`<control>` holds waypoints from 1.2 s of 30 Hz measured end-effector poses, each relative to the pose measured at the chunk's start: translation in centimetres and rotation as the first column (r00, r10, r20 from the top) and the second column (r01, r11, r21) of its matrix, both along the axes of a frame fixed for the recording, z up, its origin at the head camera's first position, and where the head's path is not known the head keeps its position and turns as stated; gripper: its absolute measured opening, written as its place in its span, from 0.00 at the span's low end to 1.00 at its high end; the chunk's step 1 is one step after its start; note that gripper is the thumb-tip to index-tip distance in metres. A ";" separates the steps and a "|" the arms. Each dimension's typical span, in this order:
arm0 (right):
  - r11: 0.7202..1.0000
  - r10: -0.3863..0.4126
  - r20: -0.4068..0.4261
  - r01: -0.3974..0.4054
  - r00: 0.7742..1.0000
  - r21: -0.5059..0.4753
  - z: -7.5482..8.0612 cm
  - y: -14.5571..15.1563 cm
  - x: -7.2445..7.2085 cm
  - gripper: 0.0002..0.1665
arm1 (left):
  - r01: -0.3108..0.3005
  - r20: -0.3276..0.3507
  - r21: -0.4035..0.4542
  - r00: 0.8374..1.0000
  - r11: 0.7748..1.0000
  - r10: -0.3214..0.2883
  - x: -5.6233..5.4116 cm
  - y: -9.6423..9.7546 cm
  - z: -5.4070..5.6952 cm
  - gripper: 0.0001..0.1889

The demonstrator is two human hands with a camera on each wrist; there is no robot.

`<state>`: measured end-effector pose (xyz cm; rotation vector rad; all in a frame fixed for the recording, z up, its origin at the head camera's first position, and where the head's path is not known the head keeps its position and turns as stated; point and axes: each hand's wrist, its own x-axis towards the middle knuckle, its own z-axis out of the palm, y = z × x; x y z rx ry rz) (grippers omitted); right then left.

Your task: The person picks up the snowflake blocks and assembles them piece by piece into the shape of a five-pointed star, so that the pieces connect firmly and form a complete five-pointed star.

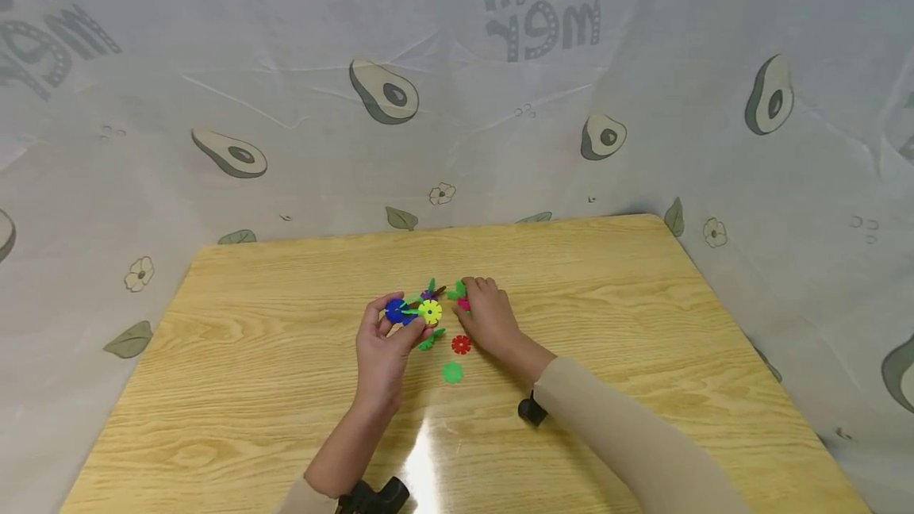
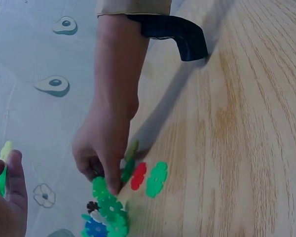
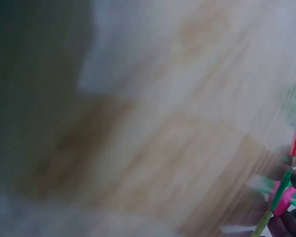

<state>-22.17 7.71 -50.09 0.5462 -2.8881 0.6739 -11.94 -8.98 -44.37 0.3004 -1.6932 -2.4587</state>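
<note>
Disc cluster (image 1: 430, 312), yellow, blue & green, is pinched btwn thumb & fingers of our L hand (image 1: 383, 347) over the tabletop (image 1: 271, 339). Our R hand (image 1: 491, 317), just R of it, grips a pink-and-green piece (image 1: 464, 304). Nearer us we see a red disc (image 1: 461, 345) & a green disc (image 1: 453, 373) lying flat; avocado-print cloth (image 1: 300, 38) behind.

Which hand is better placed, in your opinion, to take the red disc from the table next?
Probably the right hand: it is close beside the red disc, though it seems to pinch the pink piece. The left hand is occupied, holding the yellow disc and blue disc.
</note>
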 end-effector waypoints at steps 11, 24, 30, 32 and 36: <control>0.910 0.056 0.225 0.044 0.973 -0.413 1.4 1.9 1.4 0.27 | 0.014 0.011 0.015 1.000 1.000 -0.014 0.0 0.3 0.3 0.25; 0.432 0.375 0.466 0.294 0.801 -0.853 4.4 2.8 6.5 0.30 | 0.004 -0.006 0.005 1.000 1.000 -0.004 -0.3 0.9 0.5 0.24; 0.277 0.397 0.449 0.362 0.800 -0.890 5.1 2.3 7.9 0.27 | 0.001 -0.016 0.010 1.000 1.000 -0.001 -0.5 1.5 0.4 0.23; 0.222 0.416 0.437 0.377 0.798 -0.899 5.3 2.2 8.2 0.25 | 0.007 -0.021 0.006 1.000 1.000 -0.007 -0.5 1.7 0.5 0.23; 0.097 0.443 0.402 0.402 0.802 -0.910 5.5 2.0 8.5 0.18 | 0.025 -0.035 0.000 0.999 1.000 -0.025 -0.4 1.9 0.6 0.23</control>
